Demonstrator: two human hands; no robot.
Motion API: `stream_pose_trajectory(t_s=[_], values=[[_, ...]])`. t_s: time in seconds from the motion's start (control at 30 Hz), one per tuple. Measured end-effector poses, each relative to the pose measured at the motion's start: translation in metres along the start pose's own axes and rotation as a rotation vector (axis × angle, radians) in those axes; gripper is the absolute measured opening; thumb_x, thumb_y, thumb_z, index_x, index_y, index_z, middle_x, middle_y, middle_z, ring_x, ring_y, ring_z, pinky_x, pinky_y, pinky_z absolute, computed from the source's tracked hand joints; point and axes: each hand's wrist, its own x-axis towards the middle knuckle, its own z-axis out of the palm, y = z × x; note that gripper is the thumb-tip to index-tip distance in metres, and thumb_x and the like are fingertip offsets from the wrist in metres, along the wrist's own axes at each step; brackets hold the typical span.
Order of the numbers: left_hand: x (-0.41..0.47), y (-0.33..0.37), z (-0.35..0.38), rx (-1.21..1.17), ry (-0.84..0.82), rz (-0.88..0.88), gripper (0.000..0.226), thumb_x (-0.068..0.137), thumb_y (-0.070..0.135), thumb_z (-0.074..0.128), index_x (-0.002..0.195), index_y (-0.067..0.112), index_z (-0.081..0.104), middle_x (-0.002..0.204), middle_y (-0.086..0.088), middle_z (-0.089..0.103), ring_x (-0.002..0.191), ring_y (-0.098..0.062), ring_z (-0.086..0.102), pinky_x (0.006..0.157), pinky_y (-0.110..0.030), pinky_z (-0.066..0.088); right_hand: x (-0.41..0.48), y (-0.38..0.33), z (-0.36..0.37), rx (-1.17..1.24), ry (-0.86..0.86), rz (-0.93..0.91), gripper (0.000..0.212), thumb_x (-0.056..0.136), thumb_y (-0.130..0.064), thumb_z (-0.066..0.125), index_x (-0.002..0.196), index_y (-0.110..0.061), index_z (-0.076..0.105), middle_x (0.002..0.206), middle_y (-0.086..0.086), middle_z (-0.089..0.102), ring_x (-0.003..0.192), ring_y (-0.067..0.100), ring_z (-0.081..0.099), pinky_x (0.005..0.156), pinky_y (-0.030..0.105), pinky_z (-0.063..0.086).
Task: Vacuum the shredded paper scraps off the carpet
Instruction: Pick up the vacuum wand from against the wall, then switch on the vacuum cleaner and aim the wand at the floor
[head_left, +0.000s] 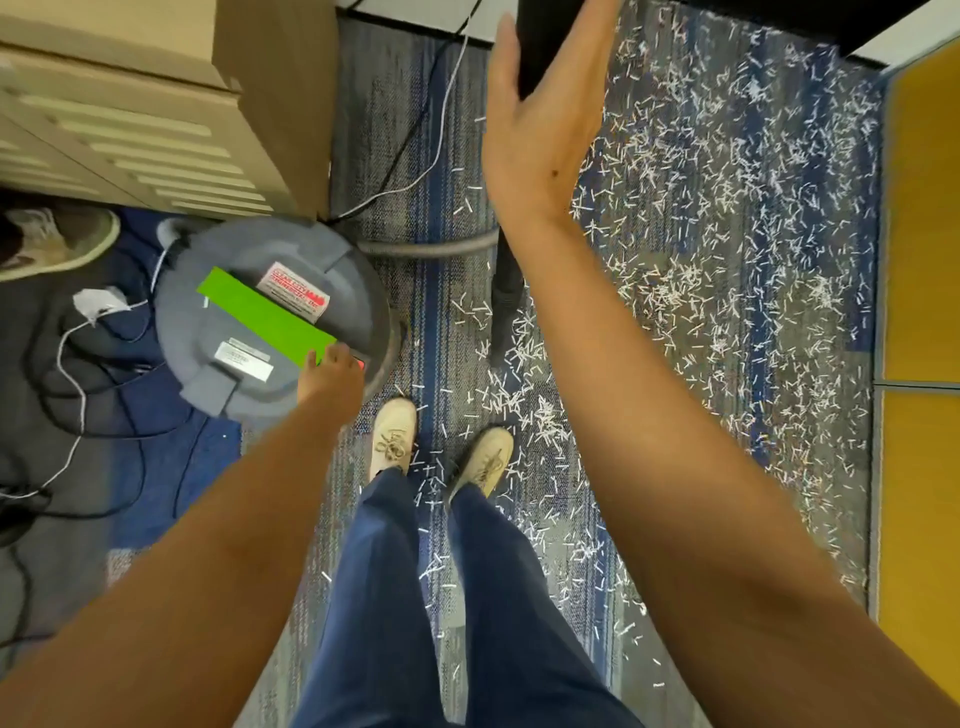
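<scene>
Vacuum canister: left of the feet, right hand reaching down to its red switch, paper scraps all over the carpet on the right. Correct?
Wrong hand. The head view shows the left hand reaching down to the vacuum canister at its red switch; the right hand is up against a black object. Canister left of the feet, paper scraps on the right: correct.

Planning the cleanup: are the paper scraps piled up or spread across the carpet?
Spread: the paper scraps lie scattered loosely over the carpet, densest to the person's right, thinning toward the vacuum canister.
</scene>
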Motion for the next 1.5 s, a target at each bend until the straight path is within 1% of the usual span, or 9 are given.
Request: stream_pose_trajectory(t_s=[0.2, 0.47, 0.57, 0.67, 0.83, 1.03, 1.27, 1.37, 1.5], values=[[0.003, -0.007, 0.030, 0.076, -0.126, 0.112, 0.068, 0.098, 0.018, 0.044, 0.150, 0.003, 0.003, 0.158, -0.013, -0.001, 0.146, -0.027, -0.002, 0.118, -0.040, 0.005, -0.014, -0.015, 0.009, 0.059, 0.052, 0.005, 0.041, 0.074, 0.017, 0.065, 0.107, 0.030, 0.045, 0.096, 0.041, 0.054, 0.092, 0.029, 0.039, 0.090, -0.006, 0.021], [0.006, -0.006, 0.037, 0.149, -0.152, 0.136, 0.069, 0.099, 0.018, 0.040, 0.148, -0.002, -0.004, 0.157, -0.019, -0.008, 0.146, -0.029, -0.007, 0.117, -0.040, 0.001, -0.030, -0.021, 0.003, 0.140, -0.100, 0.156, 0.038, 0.077, 0.012, 0.062, 0.111, 0.023, 0.050, 0.100, 0.031, 0.058, 0.094, 0.028, 0.046, 0.088, 0.004, 0.027], [0.012, -0.004, 0.036, 0.163, -0.171, 0.135, 0.077, 0.096, 0.019, 0.048, 0.148, -0.002, -0.005, 0.157, -0.019, -0.008, 0.146, -0.029, -0.005, 0.118, -0.039, 0.002, -0.044, -0.009, -0.001, 0.095, -0.214, 0.212, 0.056, 0.080, 0.009, 0.060, 0.131, 0.020, 0.038, 0.117, 0.029, 0.054, 0.106, 0.027, 0.043, 0.094, 0.028, 0.031], [0.019, -0.002, 0.035, 0.174, -0.189, 0.127, 0.087, 0.092, 0.021, 0.056, 0.147, -0.004, -0.007, 0.157, -0.020, -0.008, 0.146, -0.030, -0.006, 0.119, -0.039, 0.003, -0.061, 0.011, -0.008, 0.050, -0.298, 0.228, 0.059, 0.080, 0.010, 0.057, 0.134, 0.017, 0.036, 0.119, 0.024, 0.053, 0.110, 0.024, 0.041, 0.099, 0.041, 0.033], [0.026, 0.005, 0.041, 0.206, -0.180, 0.089, 0.078, 0.096, 0.024, 0.047, 0.147, -0.003, -0.006, 0.157, -0.019, -0.006, 0.146, -0.030, -0.003, 0.119, -0.039, 0.005, -0.074, 0.031, -0.013, 0.086, -0.403, 0.238, 0.058, 0.079, 0.013, 0.056, 0.134, 0.014, 0.037, 0.124, 0.023, 0.052, 0.117, 0.031, 0.046, 0.103, 0.032, 0.028], [0.027, 0.008, 0.027, 0.357, -0.142, 0.096, 0.093, 0.082, 0.043, 0.065, 0.149, 0.005, 0.013, 0.153, -0.014, 0.011, 0.141, -0.031, 0.015, 0.114, -0.044, 0.016, -0.084, 0.037, -0.012, 0.164, -0.421, 0.250, 0.053, 0.078, 0.015, 0.056, 0.128, 0.016, 0.039, 0.122, 0.026, 0.052, 0.113, 0.038, 0.051, 0.102, 0.052, 0.038], [0.027, 0.012, 0.018, 0.337, -0.157, 0.062, 0.087, 0.085, 0.039, 0.062, 0.149, 0.007, 0.013, 0.156, -0.013, 0.008, 0.143, -0.031, 0.009, 0.114, -0.049, 0.013, -0.070, 0.037, -0.016, 0.192, -0.428, 0.342, 0.059, 0.072, 0.016, 0.056, 0.129, 0.009, 0.039, 0.116, 0.023, 0.053, 0.106, 0.037, 0.054, 0.093, 0.051, 0.048], [0.019, 0.020, 0.005, 0.260, 0.001, 0.089, 0.074, 0.086, 0.029, 0.058, 0.147, 0.008, 0.021, 0.151, -0.012, 0.021, 0.142, -0.028, 0.014, 0.114, -0.050, 0.017, -0.056, 0.026, -0.016, 0.206, -0.421, 0.466, 0.056, 0.064, 0.016, 0.058, 0.117, 0.002, 0.046, 0.096, 0.007, 0.056, 0.091, 0.030, 0.058, 0.075, 0.051, 0.053], [-0.009, 0.046, -0.037, 0.129, 0.292, 0.212, 0.063, 0.086, 0.014, 0.052, 0.142, 0.011, 0.026, 0.145, -0.015, 0.029, 0.134, -0.028, 0.028, 0.109, -0.047, 0.026, -0.049, 0.017, -0.019, 0.136, -0.458, 0.516, 0.050, 0.063, 0.014, 0.061, 0.109, -0.006, 0.053, 0.081, -0.015, 0.050, 0.085, 0.031, 0.059, 0.072, 0.054, 0.051]])
